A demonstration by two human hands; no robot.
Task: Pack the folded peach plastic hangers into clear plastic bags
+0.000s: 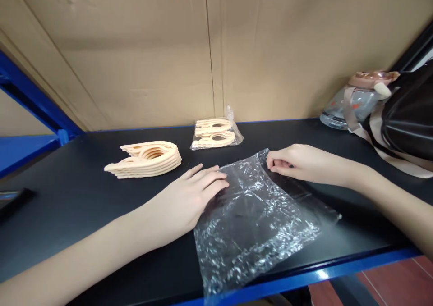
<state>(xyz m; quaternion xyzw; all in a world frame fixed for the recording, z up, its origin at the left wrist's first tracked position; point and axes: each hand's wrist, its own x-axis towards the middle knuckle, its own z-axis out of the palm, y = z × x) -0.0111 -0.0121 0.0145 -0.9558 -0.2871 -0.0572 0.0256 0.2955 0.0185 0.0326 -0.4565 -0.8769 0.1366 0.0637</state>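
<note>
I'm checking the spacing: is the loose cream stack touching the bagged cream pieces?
Apart: the head view shows black tabletop between the loose stack and the bagged pieces.

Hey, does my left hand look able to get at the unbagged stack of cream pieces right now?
Probably yes. The left hand lies close to the unbagged stack, and no object shows between them; its fingers would likely just need to leave the clear plastic bag.
</note>
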